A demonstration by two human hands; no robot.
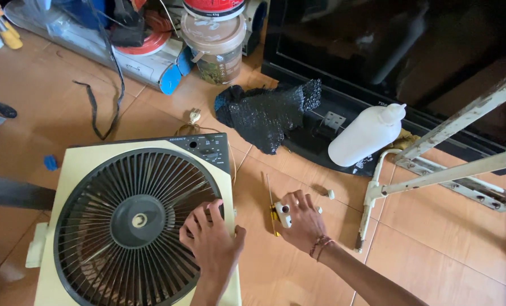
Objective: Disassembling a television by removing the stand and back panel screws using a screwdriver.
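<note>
With the left hand [210, 241] spread flat on the box fan [134, 221] grille, steady it on the floor — right hand [301, 218], fingers loosely splayed, presses the screwdriver [272, 207] just right of the fan.

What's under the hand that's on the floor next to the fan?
Under the right hand lies a thin screwdriver with a yellow handle, on the tiled floor. Its shaft pokes out; the hand covers part of the handle.
</note>
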